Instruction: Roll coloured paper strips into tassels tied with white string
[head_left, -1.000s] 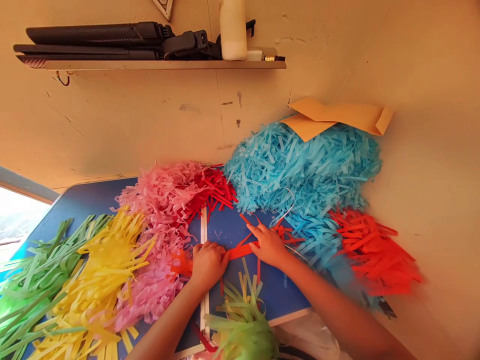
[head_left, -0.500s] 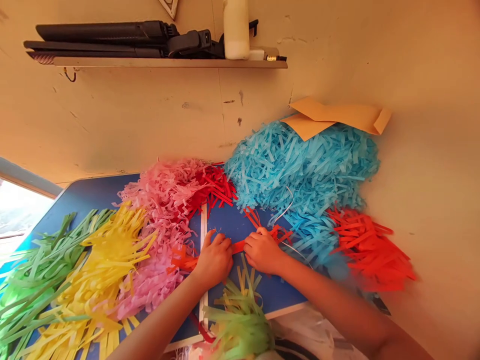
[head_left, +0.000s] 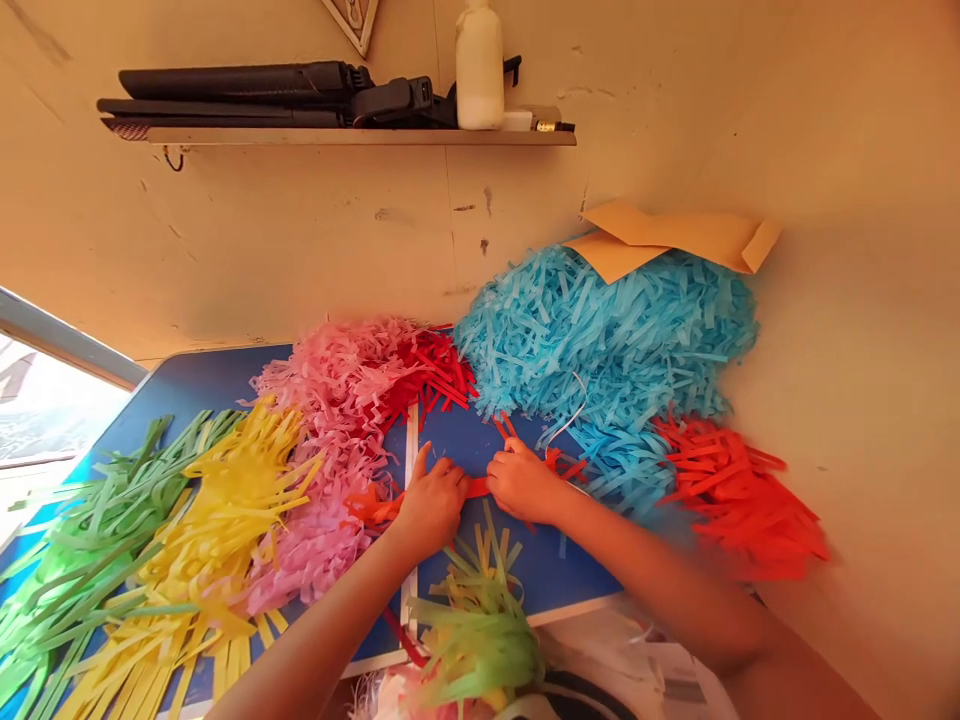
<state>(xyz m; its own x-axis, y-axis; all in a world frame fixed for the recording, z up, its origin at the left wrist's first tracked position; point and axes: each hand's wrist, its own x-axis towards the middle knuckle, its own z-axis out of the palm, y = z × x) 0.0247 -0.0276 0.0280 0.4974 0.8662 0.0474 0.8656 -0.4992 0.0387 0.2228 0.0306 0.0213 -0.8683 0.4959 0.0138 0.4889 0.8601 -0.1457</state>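
Between my two hands a red paper strip (head_left: 477,487) is stretched low over the blue table. My left hand (head_left: 433,505) is closed on its left part, where orange-red fringe (head_left: 369,507) sticks out beside the wrist. My right hand (head_left: 523,482) pinches the strip a short way to the right, and red fringed ends (head_left: 564,467) show past it. The fingertips of both hands are partly hidden. A bundle of green and yellow fringe (head_left: 484,630) lies just below my hands, near my body.
Pink (head_left: 337,375), yellow (head_left: 217,520) and green fringe (head_left: 105,530) cover the left of the table (head_left: 217,375). Blue fringe (head_left: 615,330) with brown paper (head_left: 675,232) on top, white string (head_left: 568,420) and red fringe (head_left: 742,495) lie right. A shelf (head_left: 360,137) holds a bottle (head_left: 480,70).
The view has shifted slightly, so the shelf and left piles appear farther right. My hands remain close together on the red strip, with little movement.
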